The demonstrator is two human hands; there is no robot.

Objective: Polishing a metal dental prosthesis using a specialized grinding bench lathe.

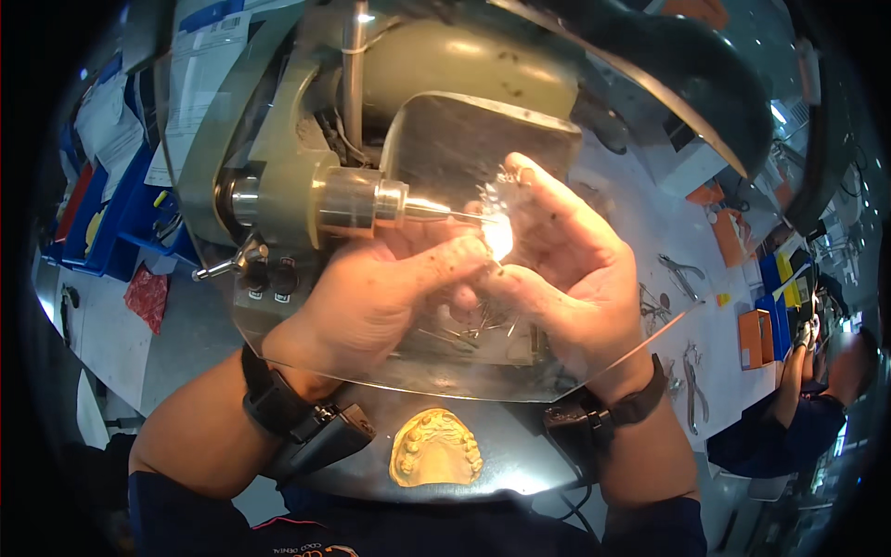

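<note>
Under the bright lamp, a small shiny metal dental framework (498, 237) is pinched between both hands; glare washes out much of its shape. My left hand (367, 292) is closed, its thumb and fingers pressed on the framework's near side. From the right, my right hand (589, 292) grips it too, thumb below and forefinger raised along a lattice-like part. A thin bur (469, 216) in the bench lathe's chuck (390, 202) points right and meets the framework, or nearly so; the glare hides the contact. Both hands are behind a clear shield (464, 390).
A yellow dental cast (436, 450) sits on the ledge close to my body. Several loose burs (473, 330) lie below my hands. Pliers (682, 274) rest on the right bench, blue bins (116, 227) stand left. A lamp hood (687, 84) overhangs. Another person (789, 418) works at far right.
</note>
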